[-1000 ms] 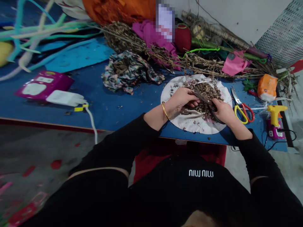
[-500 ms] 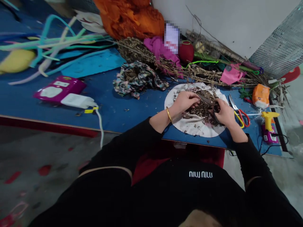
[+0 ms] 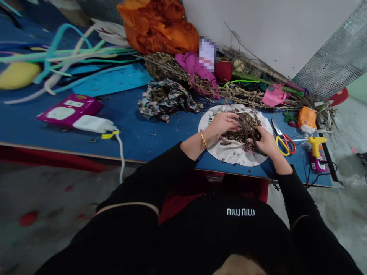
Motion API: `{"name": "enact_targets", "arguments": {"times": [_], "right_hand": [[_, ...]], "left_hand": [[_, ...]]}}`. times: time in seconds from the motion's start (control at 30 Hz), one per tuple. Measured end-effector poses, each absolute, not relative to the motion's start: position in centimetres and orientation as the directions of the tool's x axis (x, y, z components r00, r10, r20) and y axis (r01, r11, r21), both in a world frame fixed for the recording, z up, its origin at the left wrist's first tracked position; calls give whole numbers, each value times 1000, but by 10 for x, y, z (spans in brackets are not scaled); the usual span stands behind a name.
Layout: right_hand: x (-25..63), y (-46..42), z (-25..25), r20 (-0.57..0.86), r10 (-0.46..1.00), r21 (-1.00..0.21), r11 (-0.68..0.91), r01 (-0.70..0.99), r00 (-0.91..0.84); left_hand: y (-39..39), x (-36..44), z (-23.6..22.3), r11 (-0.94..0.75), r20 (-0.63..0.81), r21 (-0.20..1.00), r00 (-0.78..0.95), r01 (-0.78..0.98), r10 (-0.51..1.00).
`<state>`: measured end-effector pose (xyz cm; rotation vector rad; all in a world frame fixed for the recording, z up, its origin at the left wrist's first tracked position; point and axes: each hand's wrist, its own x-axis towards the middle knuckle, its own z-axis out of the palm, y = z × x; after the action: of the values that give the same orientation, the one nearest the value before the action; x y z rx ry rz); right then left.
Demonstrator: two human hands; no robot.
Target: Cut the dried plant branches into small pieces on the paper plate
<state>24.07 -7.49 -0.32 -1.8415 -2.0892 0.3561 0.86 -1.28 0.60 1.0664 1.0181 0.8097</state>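
Observation:
My right hand (image 3: 265, 143) grips a pair of dark scissors (image 3: 248, 127) by the handles, the blades pointing up and left toward my other hand. At the blade tips my left hand (image 3: 223, 123) is closed in a pinch; whatever its fingers hold is too small to make out. Both hands are over a round white cloth (image 3: 229, 156) lying on the blue table. A heap of dry brown plant bits (image 3: 237, 136) covers the cloth's middle, with crumbs scattered toward its edge.
Right of the cloth lie red-and-yellow-handled scissors (image 3: 283, 140), a yellow glue gun (image 3: 317, 144) and an orange packet (image 3: 307, 119). Behind are dry stalks (image 3: 241, 91) and a bunched floral cloth (image 3: 169, 100). Leftward are a purple packet (image 3: 70, 110), a white power strip (image 3: 93, 123) and foam strips (image 3: 86, 53).
My right hand and the dark scissors have shifted slightly left, and the blades look more closed. My left hand stays almost in place. The whole view has tilted a little.

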Motion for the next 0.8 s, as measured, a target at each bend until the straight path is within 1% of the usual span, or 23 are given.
{"name": "enact_targets", "arguments": {"times": [0.1, 0.37, 0.43, 0.5, 0.6, 0.67, 0.8], "right_hand": [[237, -76, -3, 90, 988, -402, 155, 902, -129], [239, -75, -6, 80, 980, -355, 197, 914, -181], [240, -75, -5, 73, 980, -355, 198, 914, -184], [240, -76, -4, 64, 983, -363, 185, 913, -174], [239, -77, -2, 46, 985, -356, 173, 918, -168], [239, -77, -1, 27, 985, -337, 170, 926, -171], [238, -78, -1, 1, 984, -318, 169, 933, -178]], "left_hand": [[-12, 10, 4, 293, -261, 955, 344, -45, 902], [-16, 9, 10, 270, -237, 962, 395, -31, 887], [-16, 7, 10, 255, -247, 966, 392, 32, 886], [-16, 5, 9, 215, -252, 967, 372, 140, 893], [-14, 2, 8, 111, -201, 959, 349, 261, 915], [-13, 2, 7, 67, -170, 955, 349, 288, 922], [-13, 3, 5, 79, -180, 952, 333, 295, 926]]}}
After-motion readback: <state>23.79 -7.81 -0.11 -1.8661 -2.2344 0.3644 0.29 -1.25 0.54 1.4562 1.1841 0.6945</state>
